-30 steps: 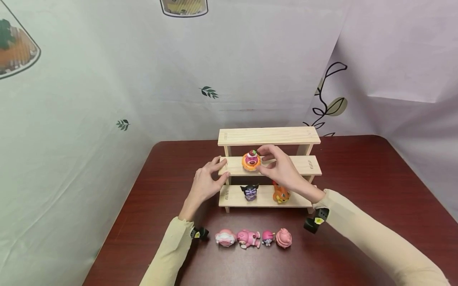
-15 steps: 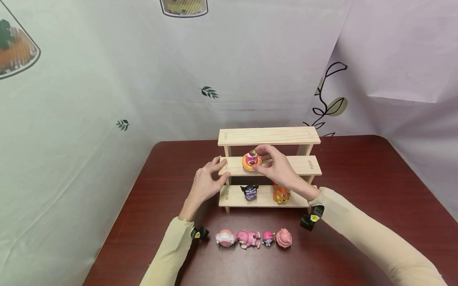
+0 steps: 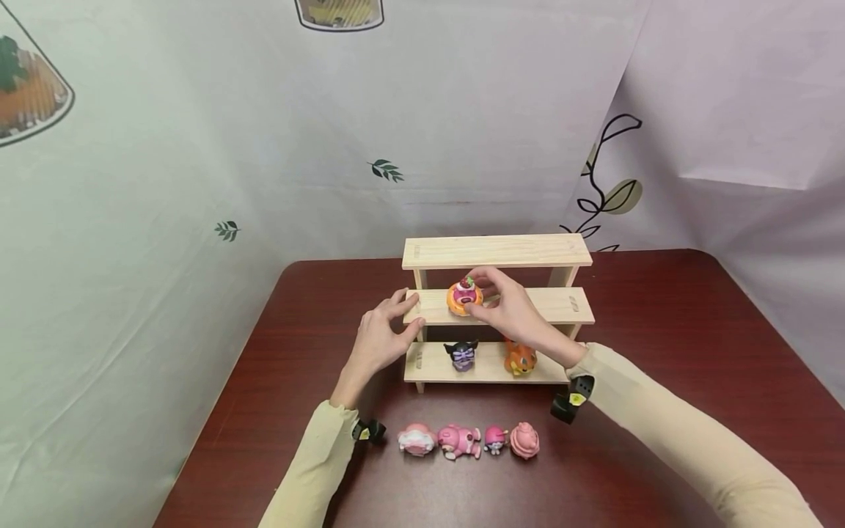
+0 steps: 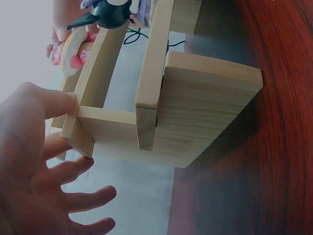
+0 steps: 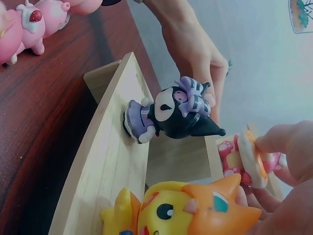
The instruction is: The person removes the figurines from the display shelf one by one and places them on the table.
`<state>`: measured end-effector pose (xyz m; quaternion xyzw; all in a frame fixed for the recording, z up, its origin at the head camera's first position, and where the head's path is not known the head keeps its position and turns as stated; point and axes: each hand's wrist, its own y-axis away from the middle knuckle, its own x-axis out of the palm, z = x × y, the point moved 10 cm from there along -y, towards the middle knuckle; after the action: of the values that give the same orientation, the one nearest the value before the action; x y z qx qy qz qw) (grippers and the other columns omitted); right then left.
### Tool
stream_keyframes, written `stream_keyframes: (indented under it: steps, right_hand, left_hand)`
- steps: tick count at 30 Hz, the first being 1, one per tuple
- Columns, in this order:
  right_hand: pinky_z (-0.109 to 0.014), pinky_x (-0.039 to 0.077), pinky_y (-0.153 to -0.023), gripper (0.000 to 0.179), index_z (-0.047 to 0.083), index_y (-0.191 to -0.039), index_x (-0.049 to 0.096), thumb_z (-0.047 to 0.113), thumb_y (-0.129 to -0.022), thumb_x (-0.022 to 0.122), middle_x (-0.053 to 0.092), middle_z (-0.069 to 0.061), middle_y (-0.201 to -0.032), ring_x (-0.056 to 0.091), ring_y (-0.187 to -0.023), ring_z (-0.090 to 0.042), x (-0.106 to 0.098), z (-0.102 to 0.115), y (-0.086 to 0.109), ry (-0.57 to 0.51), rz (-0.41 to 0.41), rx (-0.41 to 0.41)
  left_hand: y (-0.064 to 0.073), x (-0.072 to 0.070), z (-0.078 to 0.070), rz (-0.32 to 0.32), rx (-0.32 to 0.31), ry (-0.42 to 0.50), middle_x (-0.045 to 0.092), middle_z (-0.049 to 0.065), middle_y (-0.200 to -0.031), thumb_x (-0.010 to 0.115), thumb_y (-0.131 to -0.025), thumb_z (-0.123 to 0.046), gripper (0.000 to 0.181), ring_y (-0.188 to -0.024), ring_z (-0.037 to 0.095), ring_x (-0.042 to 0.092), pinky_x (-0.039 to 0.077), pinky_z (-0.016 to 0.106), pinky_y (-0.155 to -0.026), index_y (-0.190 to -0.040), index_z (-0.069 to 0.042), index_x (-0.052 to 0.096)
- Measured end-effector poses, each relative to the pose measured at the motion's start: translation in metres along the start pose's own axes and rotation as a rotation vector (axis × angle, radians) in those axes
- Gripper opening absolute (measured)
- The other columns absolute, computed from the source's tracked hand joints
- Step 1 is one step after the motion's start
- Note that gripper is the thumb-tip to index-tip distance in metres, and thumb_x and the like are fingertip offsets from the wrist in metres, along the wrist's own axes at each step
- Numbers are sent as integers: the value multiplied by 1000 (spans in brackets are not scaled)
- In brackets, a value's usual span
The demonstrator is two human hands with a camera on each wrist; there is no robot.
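Note:
A three-tier wooden display shelf stands on the table. My left hand pinches the left end of its middle board between thumb and index finger, the other fingers spread in the left wrist view. On that board, left of centre, is a pink figurine with an orange ring round it and a strawberry on top. My right hand holds it from the right with thumb and fingers. Below, on the bottom board, stand a black-and-purple figurine with a checked bow and an orange-and-yellow figurine.
In front of the shelf, several pink figurines lie in a row, among them a pink bear and a swirl-shaped one. The dark red table reaches back to a printed fabric wall.
My right hand has edged slightly left, closer round the pink figurine, and its forearm has shifted left too. The left hand keeps its place at the shelf end.

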<state>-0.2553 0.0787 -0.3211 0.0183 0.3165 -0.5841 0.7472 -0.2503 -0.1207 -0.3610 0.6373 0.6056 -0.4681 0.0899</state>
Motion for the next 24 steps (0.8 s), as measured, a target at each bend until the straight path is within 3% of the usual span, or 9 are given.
stream_keyframes:
  steps: [24]
  right_hand:
    - [-39, 53, -77, 40, 1, -122, 59, 4, -86, 75, 64, -19, -115, 64, -95, -31, 2, -4, -2, 0, 9, -8]
  left_hand:
    - [0, 1, 0, 5, -6, 1, 57, 20, -138, 74, -88, -28, 49, -122, 38, 58, 46, 54, -94, -132, -9, 67]
